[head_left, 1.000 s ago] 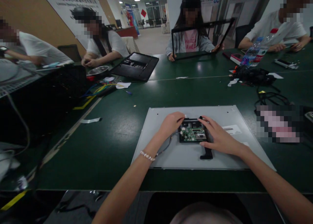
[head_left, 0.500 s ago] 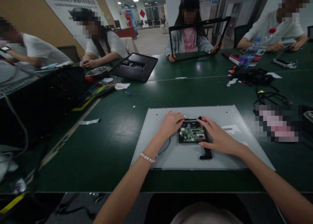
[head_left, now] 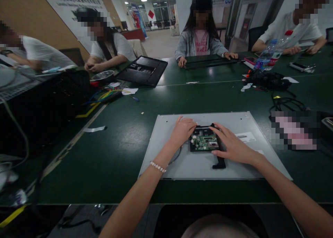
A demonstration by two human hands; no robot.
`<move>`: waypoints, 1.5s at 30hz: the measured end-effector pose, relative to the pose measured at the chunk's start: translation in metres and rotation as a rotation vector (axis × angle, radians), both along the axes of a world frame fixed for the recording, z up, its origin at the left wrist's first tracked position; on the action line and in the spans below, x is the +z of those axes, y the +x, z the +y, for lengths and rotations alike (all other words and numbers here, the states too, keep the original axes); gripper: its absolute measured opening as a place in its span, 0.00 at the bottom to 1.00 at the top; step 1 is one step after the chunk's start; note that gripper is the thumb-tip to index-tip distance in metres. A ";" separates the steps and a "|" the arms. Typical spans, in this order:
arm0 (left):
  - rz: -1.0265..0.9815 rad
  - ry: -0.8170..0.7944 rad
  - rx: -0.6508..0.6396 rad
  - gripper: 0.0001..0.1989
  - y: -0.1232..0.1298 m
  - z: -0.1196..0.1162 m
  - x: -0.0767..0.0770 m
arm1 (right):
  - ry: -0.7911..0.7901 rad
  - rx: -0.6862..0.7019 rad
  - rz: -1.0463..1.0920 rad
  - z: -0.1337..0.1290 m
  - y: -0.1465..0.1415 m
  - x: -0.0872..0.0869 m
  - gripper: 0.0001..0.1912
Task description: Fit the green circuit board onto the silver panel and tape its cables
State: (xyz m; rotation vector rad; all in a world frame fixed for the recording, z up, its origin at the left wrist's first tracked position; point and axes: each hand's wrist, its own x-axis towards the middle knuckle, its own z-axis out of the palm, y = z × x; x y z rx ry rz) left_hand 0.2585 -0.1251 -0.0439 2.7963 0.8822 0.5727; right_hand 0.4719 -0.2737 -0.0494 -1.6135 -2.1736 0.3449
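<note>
A green circuit board (head_left: 205, 143) in a black bracket (head_left: 204, 127) rests on a pale grey flat panel (head_left: 158, 141). My left hand (head_left: 182, 131) grips the bracket at its far left corner, fingers bent and closed. From the right, my right hand (head_left: 230, 144) holds the bracket's edge, with the index finger at the far right corner and the thumb at the near right side. A black arm (head_left: 220, 164) of the bracket sticks out toward me below the right thumb. On the left, a thin cable (head_left: 177, 155) runs from the board under my left wrist.
Across the green table (head_left: 125, 161), a person's hands rest on a thin black frame (head_left: 205, 62). Left of it lies a black plastic cover (head_left: 144, 70). Bottles (head_left: 266, 54) and tangled black cables (head_left: 270, 80) are at right. A white strip (head_left: 95, 129) lies at left.
The person across the table has lowered the black frame from upright to flat on the tabletop. My hands and the circuit board have hardly moved.
</note>
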 end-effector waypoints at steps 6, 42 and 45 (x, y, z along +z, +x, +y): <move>-0.007 0.006 -0.003 0.11 -0.001 0.001 -0.003 | -0.008 -0.003 -0.012 0.000 0.000 0.000 0.43; -0.053 0.105 0.185 0.12 -0.021 0.003 0.019 | 0.009 -0.097 0.355 -0.001 0.004 -0.007 0.33; -0.027 0.176 0.376 0.14 -0.049 0.019 0.030 | 0.016 -0.109 0.376 -0.001 0.004 -0.010 0.31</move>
